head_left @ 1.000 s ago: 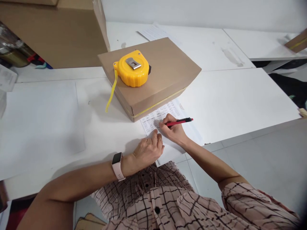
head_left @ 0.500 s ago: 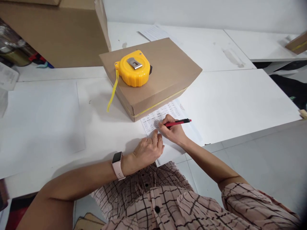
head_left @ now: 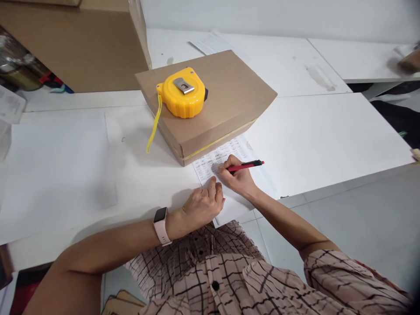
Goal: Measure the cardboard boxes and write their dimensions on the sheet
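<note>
My right hand (head_left: 241,177) is closed around a red and black pen (head_left: 246,166), its tip end down at a sheet of paper (head_left: 207,171) filled with rows of handwriting. The pen's point is hidden by my fingers. Pressed on the same sheet, just left of the pen, my left hand (head_left: 203,203) holds nothing; its fingers are slightly bent and apart. A closed cardboard box (head_left: 226,96) covers the top part of the sheet. On the box lies a yellow tape measure (head_left: 185,98) with a metal clip and a yellow wrist strap.
A large cardboard box (head_left: 98,48) stands at the back left, beside jars (head_left: 22,70). A white sheet (head_left: 55,170) lies on the left of the white table (head_left: 321,140). Behind the smaller box is a printed paper (head_left: 210,42). A blurred brown thing (head_left: 410,61) shows at the right edge.
My right hand and the pen have shifted very slightly right along the sheet. My left hand stays in place. At the far right edge, the brown thing has moved and looks blurred.
</note>
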